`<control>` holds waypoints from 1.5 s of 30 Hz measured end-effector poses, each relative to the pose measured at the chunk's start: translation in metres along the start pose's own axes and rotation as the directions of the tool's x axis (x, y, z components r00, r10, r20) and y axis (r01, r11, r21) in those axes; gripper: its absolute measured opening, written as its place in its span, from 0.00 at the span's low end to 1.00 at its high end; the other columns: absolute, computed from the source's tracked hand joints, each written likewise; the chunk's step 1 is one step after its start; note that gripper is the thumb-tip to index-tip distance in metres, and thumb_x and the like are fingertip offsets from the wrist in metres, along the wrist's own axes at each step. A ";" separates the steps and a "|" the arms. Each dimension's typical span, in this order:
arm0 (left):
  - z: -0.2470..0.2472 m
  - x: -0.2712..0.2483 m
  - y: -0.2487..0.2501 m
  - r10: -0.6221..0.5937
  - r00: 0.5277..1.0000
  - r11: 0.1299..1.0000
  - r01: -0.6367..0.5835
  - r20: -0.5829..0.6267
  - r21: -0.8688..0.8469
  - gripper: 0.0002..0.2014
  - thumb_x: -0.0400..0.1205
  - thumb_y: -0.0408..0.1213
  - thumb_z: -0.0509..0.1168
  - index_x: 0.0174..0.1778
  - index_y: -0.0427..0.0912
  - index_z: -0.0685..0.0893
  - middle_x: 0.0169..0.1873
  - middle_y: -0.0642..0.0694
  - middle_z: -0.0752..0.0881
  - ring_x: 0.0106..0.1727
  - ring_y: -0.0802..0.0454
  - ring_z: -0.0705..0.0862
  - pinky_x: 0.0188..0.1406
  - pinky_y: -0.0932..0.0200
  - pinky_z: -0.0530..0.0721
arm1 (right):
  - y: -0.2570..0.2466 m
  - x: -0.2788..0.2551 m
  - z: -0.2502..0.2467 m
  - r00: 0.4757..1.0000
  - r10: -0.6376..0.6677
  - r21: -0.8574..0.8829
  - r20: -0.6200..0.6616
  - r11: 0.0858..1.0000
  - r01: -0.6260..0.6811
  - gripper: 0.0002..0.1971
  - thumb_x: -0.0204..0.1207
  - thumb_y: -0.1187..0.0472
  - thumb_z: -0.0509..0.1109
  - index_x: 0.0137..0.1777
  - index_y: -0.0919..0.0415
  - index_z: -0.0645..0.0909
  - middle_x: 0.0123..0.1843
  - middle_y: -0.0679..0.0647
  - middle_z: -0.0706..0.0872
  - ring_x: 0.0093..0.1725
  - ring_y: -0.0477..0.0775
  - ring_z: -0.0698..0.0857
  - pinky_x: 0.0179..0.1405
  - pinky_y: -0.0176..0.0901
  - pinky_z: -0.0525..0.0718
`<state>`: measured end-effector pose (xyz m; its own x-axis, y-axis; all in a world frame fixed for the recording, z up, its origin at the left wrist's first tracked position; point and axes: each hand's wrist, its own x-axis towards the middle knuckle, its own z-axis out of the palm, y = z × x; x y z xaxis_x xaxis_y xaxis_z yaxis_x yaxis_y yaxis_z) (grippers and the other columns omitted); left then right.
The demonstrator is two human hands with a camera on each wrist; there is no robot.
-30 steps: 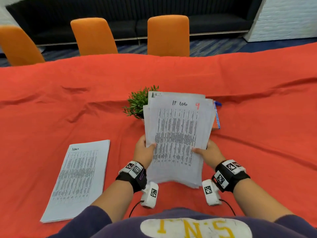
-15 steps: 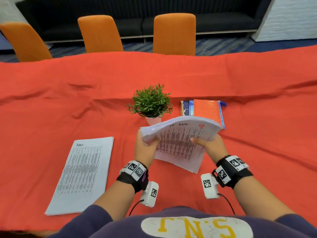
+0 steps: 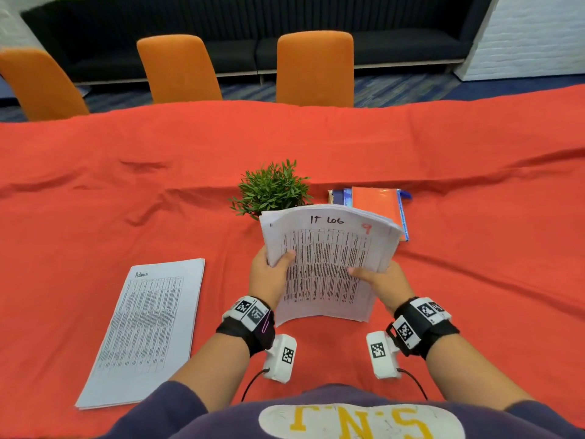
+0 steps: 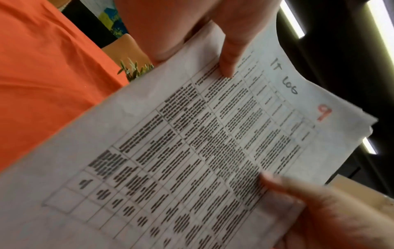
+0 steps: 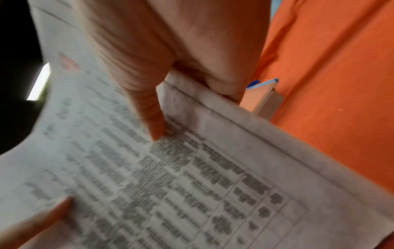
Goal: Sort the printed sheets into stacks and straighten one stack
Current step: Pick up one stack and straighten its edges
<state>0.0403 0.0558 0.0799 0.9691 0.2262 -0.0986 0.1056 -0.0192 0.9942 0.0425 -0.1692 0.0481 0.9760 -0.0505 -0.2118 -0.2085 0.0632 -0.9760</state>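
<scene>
Holding IT log sheaf [image 3: 326, 264] above bench [image 3: 474, 280], long axis running away from body | left hand [image 3: 267, 277], right hand [image 3: 384, 283] pinching opposite side edges | Admin stack [image 3: 145, 331] lying nearer left.

the held stack of sheets [image 3: 326, 264] is up off the table [image 3: 474, 280] in front of the person, with the left hand [image 3: 267, 277] on its left edge and the right hand [image 3: 384, 283] on its right edge, thumbs on top. behind it stand the small plant [image 3: 272, 188] to the left and the pile of notebooks [image 3: 376, 204] to the right, both partly hidden by the sheets. the second stack [image 3: 145, 331] lies flat on the table well to the left of the hands, and three chairs [image 3: 315, 68] stand behind the table's far edge.
</scene>
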 end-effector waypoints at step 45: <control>-0.040 0.007 -0.045 -0.131 0.990 0.981 0.123 0.043 0.153 0.13 0.71 0.24 0.75 0.47 0.43 0.87 0.39 0.49 0.89 0.40 0.56 0.86 0.39 0.71 0.82 | 0.036 0.003 -0.052 0.984 0.122 0.010 -0.131 0.992 -0.122 0.14 0.64 0.68 0.81 0.48 0.56 0.86 0.50 0.56 0.91 0.55 0.60 0.87 0.64 0.57 0.81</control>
<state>0.0334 0.0970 0.0360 0.9554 0.1851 -0.2300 0.2573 -0.1398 0.9562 0.0350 -0.2193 0.0091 0.9265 -0.1726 -0.3344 -0.3254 0.0790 -0.9423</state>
